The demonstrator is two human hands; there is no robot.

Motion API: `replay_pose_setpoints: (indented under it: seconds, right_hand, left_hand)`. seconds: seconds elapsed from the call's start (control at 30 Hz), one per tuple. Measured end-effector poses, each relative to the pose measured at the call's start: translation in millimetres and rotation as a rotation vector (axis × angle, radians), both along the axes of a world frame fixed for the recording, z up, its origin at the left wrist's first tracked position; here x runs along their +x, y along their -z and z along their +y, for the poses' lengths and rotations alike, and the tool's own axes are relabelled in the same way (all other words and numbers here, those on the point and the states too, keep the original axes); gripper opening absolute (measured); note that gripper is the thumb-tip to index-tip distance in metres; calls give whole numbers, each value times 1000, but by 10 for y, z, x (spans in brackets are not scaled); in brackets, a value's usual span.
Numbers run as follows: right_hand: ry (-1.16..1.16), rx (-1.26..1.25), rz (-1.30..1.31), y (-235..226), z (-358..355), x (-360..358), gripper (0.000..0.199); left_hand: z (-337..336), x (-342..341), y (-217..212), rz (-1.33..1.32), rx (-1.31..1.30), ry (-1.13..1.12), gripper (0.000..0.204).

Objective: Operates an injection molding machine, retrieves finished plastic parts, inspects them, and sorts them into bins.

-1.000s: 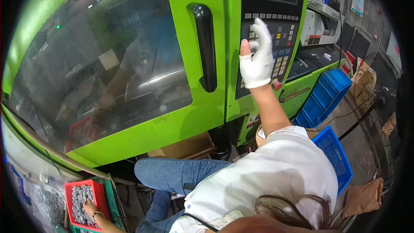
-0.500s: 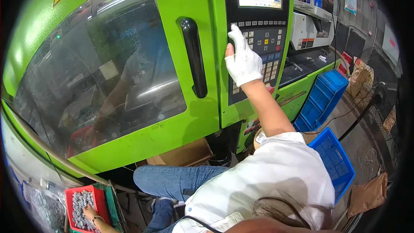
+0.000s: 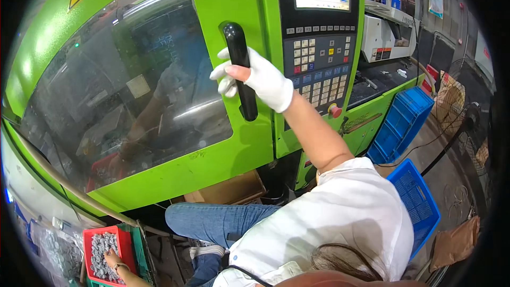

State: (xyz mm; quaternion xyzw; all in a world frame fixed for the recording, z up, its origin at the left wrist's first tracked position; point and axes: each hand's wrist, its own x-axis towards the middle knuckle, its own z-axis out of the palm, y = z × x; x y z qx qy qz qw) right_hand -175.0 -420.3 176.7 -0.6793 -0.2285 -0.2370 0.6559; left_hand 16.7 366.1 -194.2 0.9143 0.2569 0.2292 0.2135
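My gloved right hand (image 3: pixel 260 77) curls its fingers around the upright black door handle (image 3: pixel 240 69), whose long axis runs vertically through my grip, while my left hand (image 3: pixel 112 259), far below, rests in the red tray (image 3: pixel 123 236).

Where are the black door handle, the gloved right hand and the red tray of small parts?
black door handle (image 3: pixel 237 42): head view, upper part of the bar above the hand.
right hand (image 3: pixel 260 77): head view, back of the white glove.
red tray (image 3: pixel 125 244): head view, right rim.
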Motion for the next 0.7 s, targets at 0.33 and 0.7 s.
replay_pose_setpoints:
  seconds: [0.33, 0.7]
  right_hand:
    - [-1110, 314, 218, 400, -228, 469, 30]
    - [-1168, 320, 153, 466, -179, 529, 29]
  left_hand:
    - [-66, -3, 12, 35, -75, 1, 41]
    - [52, 61, -28, 60, -109, -10, 47]
